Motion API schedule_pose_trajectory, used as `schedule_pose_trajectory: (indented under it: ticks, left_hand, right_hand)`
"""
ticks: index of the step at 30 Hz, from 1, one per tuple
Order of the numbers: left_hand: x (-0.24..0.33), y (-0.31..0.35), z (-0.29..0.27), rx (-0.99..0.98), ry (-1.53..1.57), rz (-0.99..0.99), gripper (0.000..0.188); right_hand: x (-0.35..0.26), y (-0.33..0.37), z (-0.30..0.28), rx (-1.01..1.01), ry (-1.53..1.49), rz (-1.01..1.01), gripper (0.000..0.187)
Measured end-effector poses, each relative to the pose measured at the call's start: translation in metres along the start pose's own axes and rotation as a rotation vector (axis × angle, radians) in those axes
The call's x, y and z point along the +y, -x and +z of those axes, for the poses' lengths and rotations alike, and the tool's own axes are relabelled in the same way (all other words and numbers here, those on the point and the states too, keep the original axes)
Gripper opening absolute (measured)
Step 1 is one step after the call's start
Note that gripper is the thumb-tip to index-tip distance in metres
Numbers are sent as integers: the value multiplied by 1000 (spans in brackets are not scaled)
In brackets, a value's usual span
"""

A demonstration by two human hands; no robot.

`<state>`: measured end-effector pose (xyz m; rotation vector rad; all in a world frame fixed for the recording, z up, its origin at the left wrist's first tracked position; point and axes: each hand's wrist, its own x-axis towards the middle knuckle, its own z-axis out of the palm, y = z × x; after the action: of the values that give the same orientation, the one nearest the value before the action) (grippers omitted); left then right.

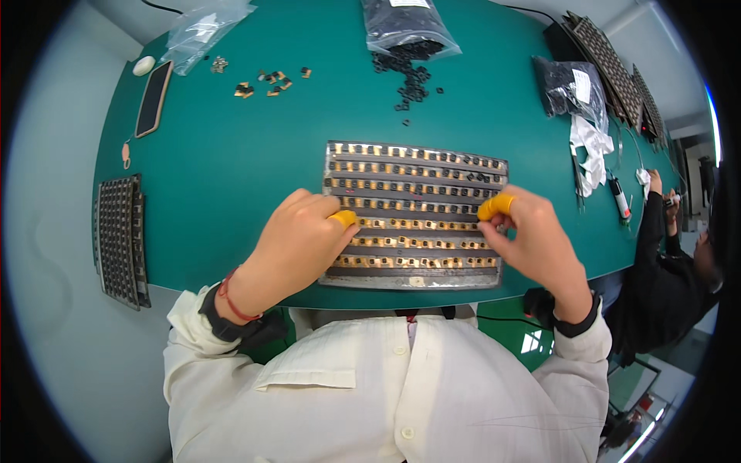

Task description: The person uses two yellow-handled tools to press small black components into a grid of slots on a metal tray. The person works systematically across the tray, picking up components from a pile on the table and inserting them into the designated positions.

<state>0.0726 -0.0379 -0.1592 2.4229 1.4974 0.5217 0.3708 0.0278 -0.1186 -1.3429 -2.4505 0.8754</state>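
Note:
In front of me on the green table lies a flat metal tray [413, 282] with rows of small gold-coloured parts [401, 242]. Small black pieces sit on many of them. Over the tray's left edge is my left hand [301, 235], its fingers closed in a pinch, a yellow finger cot on one fingertip. My right hand [532, 235] is at the tray's right edge, also pinched and wearing a yellow finger cot. Whatever either pinch holds is too small or hidden. A few black pieces lie loose and askew near the tray's upper right.
Black pieces [413, 85] spill from an open plastic bag [405, 27] at the back. Small gold-and-black parts [276, 79] and a phone [154, 99] lie back left. Stacked trays [120, 239] stand at left. Another bag [567, 89], white tissue [593, 154] and a co-worker [664, 262] are at right.

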Motion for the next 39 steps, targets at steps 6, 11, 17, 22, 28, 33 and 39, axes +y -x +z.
schedule_pose_trajectory:
  ticks: [6, 11, 17, 22, 28, 33, 39]
  left_hand:
    - [17, 6, 4, -177, -111, -30, 35]
    - [22, -4, -4, -244, -151, 3, 37]
    - [13, -33, -29, -409, 0, -150, 36]
    - [-19, -68, -40, -219, 141, -165, 25]
    - [-37, -112, -4, -21, 249, -158, 27]
    - [-28, -134, 21, 66, 128, -171, 26]
    - [-35, -130, 32, 135, -55, -56, 20]
  right_hand:
    - [18, 19, 21, 55, 25, -25, 12]
    - [26, 14, 27, 88, 5, -63, 14]
    - [27, 31, 37, 175, 93, -75, 20]
    - [23, 39, 37, 142, 175, -29, 32]
    - [31, 37, 27, 38, 111, 180, 39]
    - [20, 27, 14, -33, 75, 213, 36]
    - [17, -7, -10, -156, 37, 9, 24]
